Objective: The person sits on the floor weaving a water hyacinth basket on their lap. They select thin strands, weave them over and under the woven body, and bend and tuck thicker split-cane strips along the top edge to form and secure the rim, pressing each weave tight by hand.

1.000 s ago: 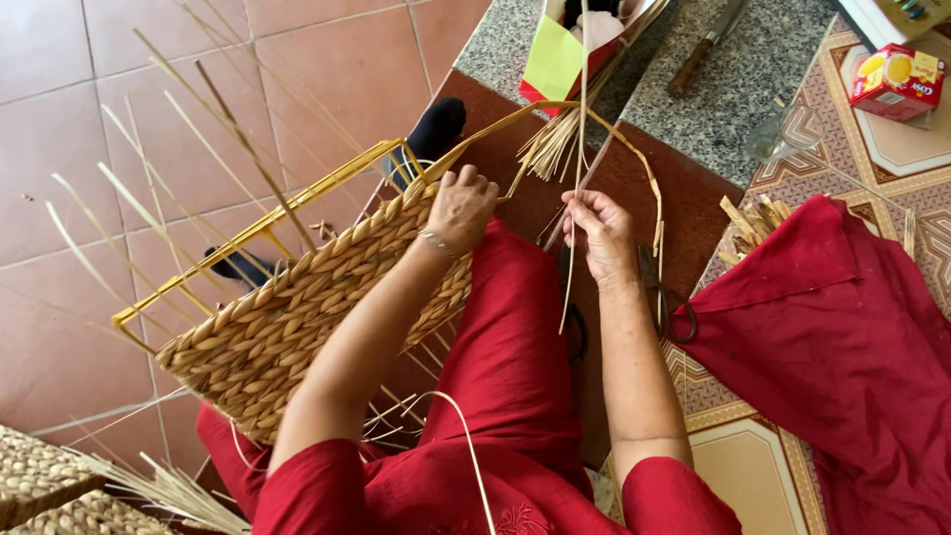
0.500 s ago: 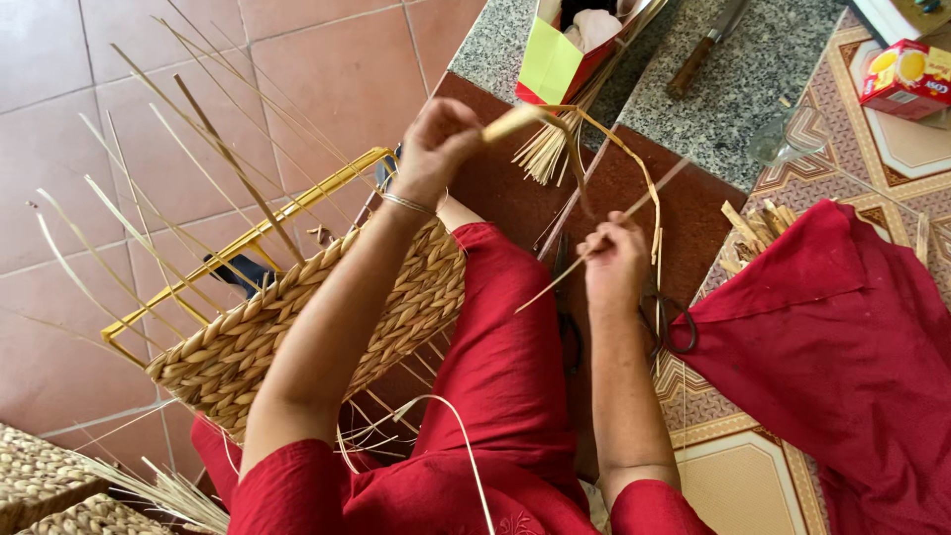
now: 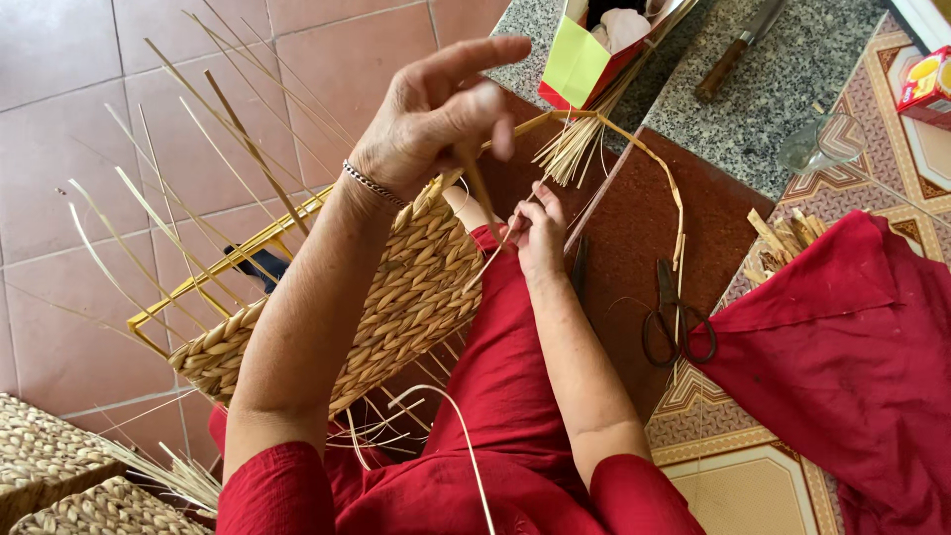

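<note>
Both hands' grip (image 3: 446, 119) (image 3: 538, 230) pinched on straw strand (image 3: 477, 183); red-yellow box (image 3: 926, 89) top-right corner

The left hand (image 3: 436, 114) is hovering above the woven basket (image 3: 367, 307), which is lying across the person's lap. The right hand (image 3: 540, 233) is sitting just right of the basket's rim, touching a strand (image 3: 485, 267). Scissors (image 3: 674, 317) are lying on the floor to the right of that hand. A bundle of straws (image 3: 575, 149) is lying beyond it, with a knife (image 3: 738, 50) farther beyond.
</note>
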A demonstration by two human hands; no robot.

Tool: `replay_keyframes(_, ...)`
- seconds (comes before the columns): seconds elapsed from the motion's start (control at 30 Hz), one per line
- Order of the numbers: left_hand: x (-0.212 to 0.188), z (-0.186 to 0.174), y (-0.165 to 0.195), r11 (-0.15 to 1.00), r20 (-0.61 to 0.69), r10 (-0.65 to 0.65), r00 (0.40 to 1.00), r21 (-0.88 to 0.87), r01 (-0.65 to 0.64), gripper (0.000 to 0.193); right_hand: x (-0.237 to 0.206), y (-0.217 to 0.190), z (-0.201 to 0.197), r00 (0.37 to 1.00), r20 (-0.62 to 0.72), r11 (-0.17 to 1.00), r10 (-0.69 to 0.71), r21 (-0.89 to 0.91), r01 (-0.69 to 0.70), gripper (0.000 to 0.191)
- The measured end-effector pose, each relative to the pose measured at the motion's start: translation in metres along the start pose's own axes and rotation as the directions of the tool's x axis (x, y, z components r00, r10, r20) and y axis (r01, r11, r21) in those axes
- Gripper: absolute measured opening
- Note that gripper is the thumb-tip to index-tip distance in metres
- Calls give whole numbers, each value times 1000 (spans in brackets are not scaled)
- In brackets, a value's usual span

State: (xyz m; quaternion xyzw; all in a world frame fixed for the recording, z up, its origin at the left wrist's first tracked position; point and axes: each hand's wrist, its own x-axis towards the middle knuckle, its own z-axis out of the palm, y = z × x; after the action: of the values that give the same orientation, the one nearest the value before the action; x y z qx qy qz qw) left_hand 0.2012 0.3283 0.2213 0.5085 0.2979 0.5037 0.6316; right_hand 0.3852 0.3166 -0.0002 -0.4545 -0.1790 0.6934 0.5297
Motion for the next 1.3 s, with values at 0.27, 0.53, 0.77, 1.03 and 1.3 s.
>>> replay_keyframes(0.27, 46, 17, -41, 794, -3, 321, 947, 545, -268, 44, -17, 27, 25, 777, 539, 428, -325, -648, 630, 36)
replay_keyframes(0.53, 49, -44, -79, 72, -203, 77, 976, 978, 198, 18, -20, 24, 32, 679, 649, 360, -344, -576, 734, 29)
replay_keyframes(0.77, 31, -59, -131, -159, -371, -219, 903, 926, 342, 13, -9, 26, 37, 650, 649, 408, -394, -510, 757, 20)
replay_keyframes(1.03, 34, -45, -138, -251, -359, -356, 863, 926, 282, 22, 0, 33, 35, 712, 597, 479, -370, -535, 697, 15)
replay_keyframes(1.3, -32, -54, -130, 380, -510, 45, 859, 804, 458, 15, 6, 39, 32, 688, 570, 293, -450, -633, 716, 27)
